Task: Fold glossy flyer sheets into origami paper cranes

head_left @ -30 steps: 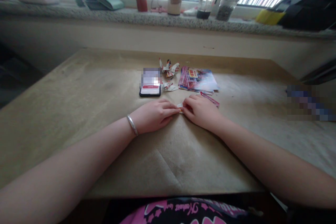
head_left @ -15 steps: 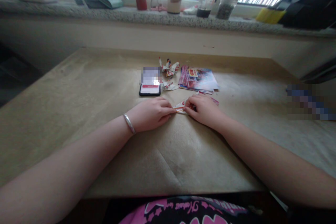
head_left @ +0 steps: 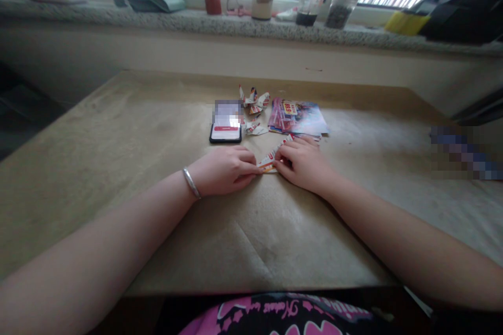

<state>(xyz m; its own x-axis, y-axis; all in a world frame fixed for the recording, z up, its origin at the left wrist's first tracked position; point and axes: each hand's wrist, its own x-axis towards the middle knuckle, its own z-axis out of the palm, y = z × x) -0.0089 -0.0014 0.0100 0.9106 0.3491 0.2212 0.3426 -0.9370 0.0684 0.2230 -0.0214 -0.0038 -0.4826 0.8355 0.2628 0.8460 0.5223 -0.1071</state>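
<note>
White folded paper point(head_left: 269, 159) spans a two-handed grip: the left hand point(head_left: 226, 170) pinches its tip, the right hand's point(head_left: 305, 166) thumb and fingers close on its other side. They sit further apart than a second ago, baring more paper, suggesting a fold under way. Beyond the grip, a clear jar point(head_left: 338, 14) seemingly holds dark grains.
</note>
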